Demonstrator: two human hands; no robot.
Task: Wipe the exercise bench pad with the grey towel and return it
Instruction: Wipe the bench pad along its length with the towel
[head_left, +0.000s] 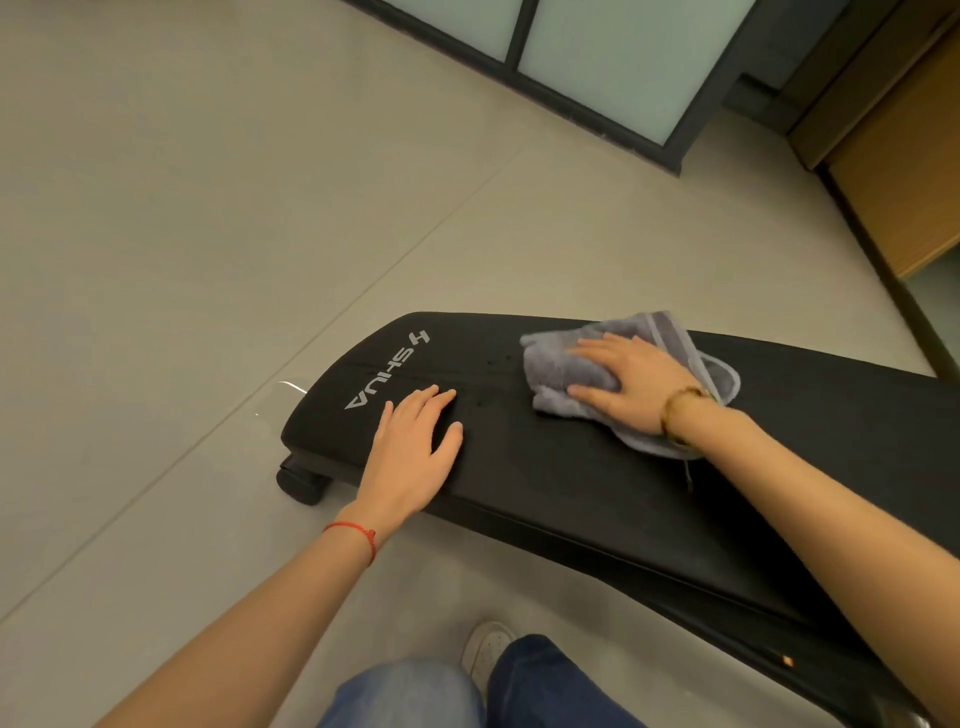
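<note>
The room was dim and warm-toned around me, with soft, even light and faint shadows under my arms. The frosted glass panels (597, 57) glowed palest. Wide-angle bending curved the frame's edges, and my jeans (467, 691) below looked slightly blurred.

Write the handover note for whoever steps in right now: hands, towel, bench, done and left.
Right hand: flat, palm down, pressing the crumpled grey terry towel onto the black padded bench pad, mid-pad.
Left hand: open, bare, resting flat on the pad beside the white logo, bracing.
Done: wiping is underway; how much is covered cannot be told.
Left: wipe the remaining pad, then return the towel.
</note>
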